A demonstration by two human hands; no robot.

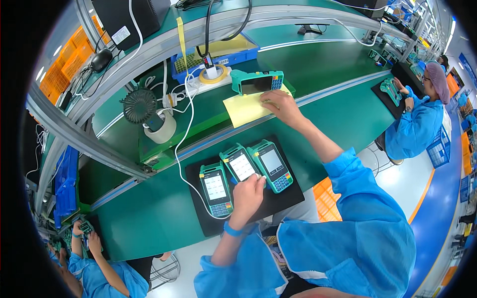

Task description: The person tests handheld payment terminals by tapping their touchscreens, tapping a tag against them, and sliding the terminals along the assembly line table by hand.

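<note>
Resting half-curled on the middle terminal (240, 165), the left hand (247, 197) is gripping nothing; the terminal's long axis is running toward eleven o'clock, while the right hand (280, 107) is pressing flat on yellow paper (243, 109) far at twelve.

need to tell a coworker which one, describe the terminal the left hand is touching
Find the black mat on the green bench, with three teal terminals on it. It is the middle terminal, lit white, with the left hand resting on its lower end and hiding its keys.
</note>
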